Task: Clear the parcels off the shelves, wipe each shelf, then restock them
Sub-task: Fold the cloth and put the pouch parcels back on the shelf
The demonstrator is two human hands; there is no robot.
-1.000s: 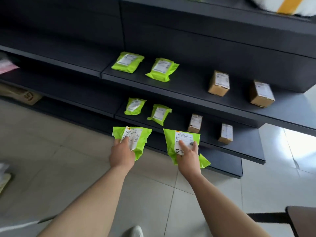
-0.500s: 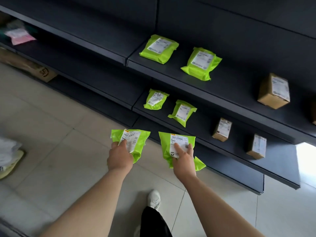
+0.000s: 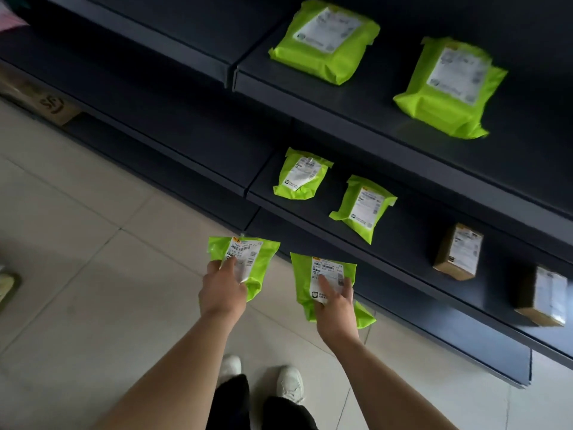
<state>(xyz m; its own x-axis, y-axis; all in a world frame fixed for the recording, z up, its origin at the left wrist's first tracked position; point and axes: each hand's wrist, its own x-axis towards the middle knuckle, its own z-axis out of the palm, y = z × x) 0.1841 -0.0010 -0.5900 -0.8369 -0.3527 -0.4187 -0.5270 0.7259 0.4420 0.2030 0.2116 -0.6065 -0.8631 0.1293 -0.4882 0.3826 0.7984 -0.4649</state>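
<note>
My left hand [image 3: 221, 290] grips a lime-green labelled parcel [image 3: 259, 259] by its lower edge. My right hand [image 3: 335, 308] grips a second green parcel [image 3: 302, 280], thumb on its white label. Both are held low, just in front of the bottom black shelf [image 3: 434, 333]. The middle shelf [image 3: 412, 240] carries two green parcels [image 3: 302, 175] [image 3: 364, 209] and two small cardboard boxes [image 3: 460, 252] [image 3: 542, 297]. Two larger green parcels [image 3: 325, 41] [image 3: 449, 88] lie on the upper shelf [image 3: 387, 119].
The left shelving bay [image 3: 155, 103] is dark and bare apart from a pink item [image 3: 9, 20] at the top left. A brown carton [image 3: 46, 103] sits under it on the tiled floor [image 3: 77, 274]. My white shoes [image 3: 290, 383] stand close to the shelves.
The view has tilted down and closed in on the shelves; my feet have come into view. Both hands still hold their parcels, now lower and nearer the bottom shelf.
</note>
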